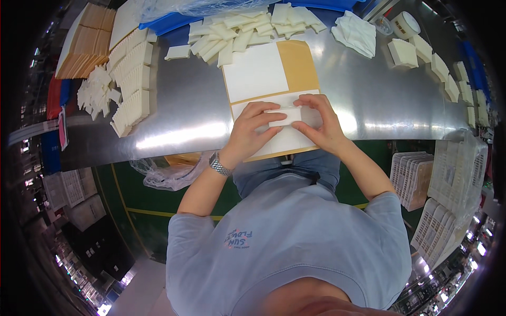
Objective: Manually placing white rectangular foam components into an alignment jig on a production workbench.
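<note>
A single fisheye view from the person's head looks steeply down and forward over their own chest and shoulders at the steel table [184,113], its far edge toward the top of the frame. The table sits close, the forearms entering from below. Straight edges bow toward the dark circular rim, where the floor shows

Small white pad [285,116]: mostly covered by the fingers of the left hand [252,131] and right hand [322,124], only its middle shows. Tan backing sheet [299,63]: near edge hidden under both hands. Clear bag [190,6] at the table's far edge: cut off by the frame top, contents unreadable.
</note>
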Tool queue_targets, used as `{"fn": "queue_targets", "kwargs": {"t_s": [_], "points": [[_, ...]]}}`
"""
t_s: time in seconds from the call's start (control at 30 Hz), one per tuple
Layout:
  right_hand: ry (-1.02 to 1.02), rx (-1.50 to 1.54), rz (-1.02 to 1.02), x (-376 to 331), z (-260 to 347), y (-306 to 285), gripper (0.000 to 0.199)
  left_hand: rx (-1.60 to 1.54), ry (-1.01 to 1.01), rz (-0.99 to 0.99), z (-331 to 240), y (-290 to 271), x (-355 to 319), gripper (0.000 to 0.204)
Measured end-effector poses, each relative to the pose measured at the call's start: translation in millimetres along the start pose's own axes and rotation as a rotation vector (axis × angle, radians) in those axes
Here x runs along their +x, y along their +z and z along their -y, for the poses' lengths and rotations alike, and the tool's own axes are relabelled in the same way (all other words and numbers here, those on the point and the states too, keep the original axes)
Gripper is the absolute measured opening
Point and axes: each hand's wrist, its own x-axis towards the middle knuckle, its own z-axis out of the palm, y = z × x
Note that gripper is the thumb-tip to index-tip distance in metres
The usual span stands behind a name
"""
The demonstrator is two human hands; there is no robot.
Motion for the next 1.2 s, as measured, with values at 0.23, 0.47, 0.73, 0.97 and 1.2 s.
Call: {"fn": "queue_targets", "kwargs": {"t_s": [0.23, 0.47, 0.73, 0.97, 1.2], "points": [[-0.154, -0.162, 0.141, 19, -2, -17, 0.039, -0.095, -0.065, 0.157, -4, -12, 0, 0.033], [-0.270, -0.047, 0.329, 97, -34, -16, 0.029, -0.029, -0.033, 0.204, -2, -15, 2, 0.032], [0.271, 0.194, 0.102, 123, -42, 24, 0.024, -0.041, -0.023, 0.139, -1, -8, 3, 0.030], [0.115, 0.225, 0.066, 98, -30, 3, 0.022, -0.116, -0.086, 0.103, -2, -3, 5, 0.029], [-0.327, -0.040, 0.194, 98, -40, -11, 0.039, -0.075, -0.058, 0.176, -9, -8, 6, 0.030]]}}
